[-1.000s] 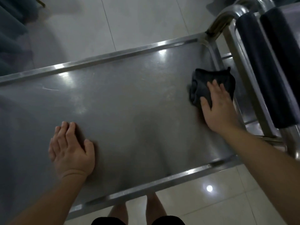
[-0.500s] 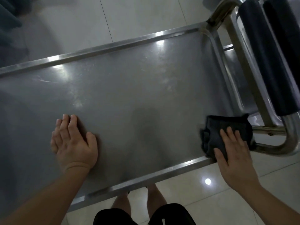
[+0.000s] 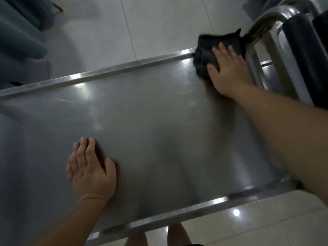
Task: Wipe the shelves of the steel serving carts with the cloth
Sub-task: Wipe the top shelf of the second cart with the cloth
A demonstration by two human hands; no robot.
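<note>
The right hand lies flat, fingers spread, pressing the cloth onto the far right corner of the shelf, against the rim and beside the cart's handle. The left hand rests flat with fingers straight, near the front rim, well apart from the cloth. Wiping is under way at the right end. The next stroke likely calls for drawing the cloth toward the left hand across the unwiped middle.

My one view is head-worn, looking steeply down and forward, close over the cart shelf, its far right corner toward upper right.
</note>
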